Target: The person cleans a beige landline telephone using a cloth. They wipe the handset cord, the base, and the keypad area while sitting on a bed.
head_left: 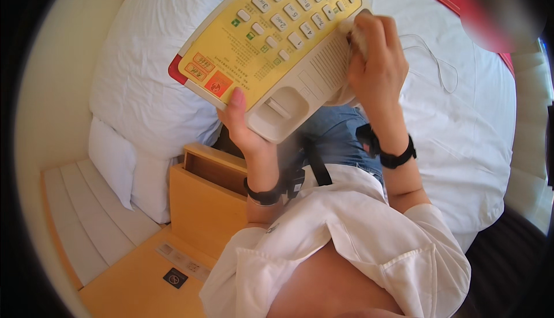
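A white desk telephone base [314,67] with a yellow keypad face and a red corner is held up and tilted in front of me. Its handset cradle [279,110] is bare. My left hand [248,128] grips the lower corner, thumb on the yellow face and fingers behind it. At the right edge of the phone, my right hand [378,58] is closed around a bunched white cloth [359,42], pressing it against the phone's side. Part of the cloth is hidden behind the fingers.
White bedding [461,145] spreads to the right, with a thin white cord [447,70] lying on it. White pillows [167,47] are on the left. A wooden bedside cabinet [202,197] with an open-topped compartment stands below, near a padded headboard [86,214] and a small black sign [175,278].
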`<state>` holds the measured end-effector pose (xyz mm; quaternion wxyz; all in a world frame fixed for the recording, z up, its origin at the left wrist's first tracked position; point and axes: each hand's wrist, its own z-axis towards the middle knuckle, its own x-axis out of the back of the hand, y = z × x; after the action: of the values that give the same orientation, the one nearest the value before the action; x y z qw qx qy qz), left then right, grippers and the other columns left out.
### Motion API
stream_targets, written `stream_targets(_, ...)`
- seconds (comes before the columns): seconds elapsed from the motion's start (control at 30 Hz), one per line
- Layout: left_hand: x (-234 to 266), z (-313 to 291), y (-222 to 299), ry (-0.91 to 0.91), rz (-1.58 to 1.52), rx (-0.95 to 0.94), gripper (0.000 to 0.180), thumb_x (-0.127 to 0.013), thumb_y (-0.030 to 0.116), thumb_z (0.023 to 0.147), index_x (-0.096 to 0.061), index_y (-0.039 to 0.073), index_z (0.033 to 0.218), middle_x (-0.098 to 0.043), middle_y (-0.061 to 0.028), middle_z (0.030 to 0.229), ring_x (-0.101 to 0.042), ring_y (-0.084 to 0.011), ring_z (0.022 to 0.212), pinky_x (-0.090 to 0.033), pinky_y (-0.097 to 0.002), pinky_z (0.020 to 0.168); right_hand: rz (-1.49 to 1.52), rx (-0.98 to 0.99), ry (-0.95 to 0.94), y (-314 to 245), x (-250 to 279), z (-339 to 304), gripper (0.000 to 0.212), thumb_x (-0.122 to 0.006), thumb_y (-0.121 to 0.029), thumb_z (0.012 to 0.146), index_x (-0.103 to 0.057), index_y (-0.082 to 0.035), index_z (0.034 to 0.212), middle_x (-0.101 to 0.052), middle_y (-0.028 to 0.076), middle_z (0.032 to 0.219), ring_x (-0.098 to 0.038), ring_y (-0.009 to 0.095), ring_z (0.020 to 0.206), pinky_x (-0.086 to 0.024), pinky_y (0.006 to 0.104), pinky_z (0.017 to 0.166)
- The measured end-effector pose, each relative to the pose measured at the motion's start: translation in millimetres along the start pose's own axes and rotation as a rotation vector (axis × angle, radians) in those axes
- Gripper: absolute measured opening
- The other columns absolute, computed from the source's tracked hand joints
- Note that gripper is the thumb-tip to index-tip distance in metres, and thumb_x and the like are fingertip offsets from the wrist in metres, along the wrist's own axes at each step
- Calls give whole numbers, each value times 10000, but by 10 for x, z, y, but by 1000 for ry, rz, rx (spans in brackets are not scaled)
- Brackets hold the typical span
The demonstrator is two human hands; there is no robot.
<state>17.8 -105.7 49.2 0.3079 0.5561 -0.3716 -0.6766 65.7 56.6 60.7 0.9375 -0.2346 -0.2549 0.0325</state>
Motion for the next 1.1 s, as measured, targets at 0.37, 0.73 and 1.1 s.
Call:
stream_targets(0.37, 47, 38, -108, 10, 24, 27, 583, -513, 352, 834, -388, -12, 1272, -490, -145, 1193, -492, -249, 1079, -410, -350, 887, 130, 43, -123, -243, 12, -117, 259, -568, 41, 637, -570, -99, 855, -558, 38, 852, -573, 237, 715, -467, 303, 544)
stream_targets(0.73, 630, 150, 629, -226, 359, 438, 582, -661, 200, 717, -449, -68, 1188, -558, -132, 1081, -544, -181, 963, -425, -291, 852, 435, -233, -286, 445, 559, 165, 182, -555, 29, 796, -578, -45, 960, -595, 34, 807, -532, 95, 726, -437, 213, 660)
stream_targets(1.1, 674, 567, 571, -814, 820, 816, 640, -710, 235, 715, -445, -45, 1225, -541, -106, 1092, -501, -156, 1019, -378, -259, 898, 656, -122, -911, -58, 132, 45, 184, -580, -87, 779, -555, -26, 951, -596, 84, 803, -550, 147, 717, -460, 261, 660)
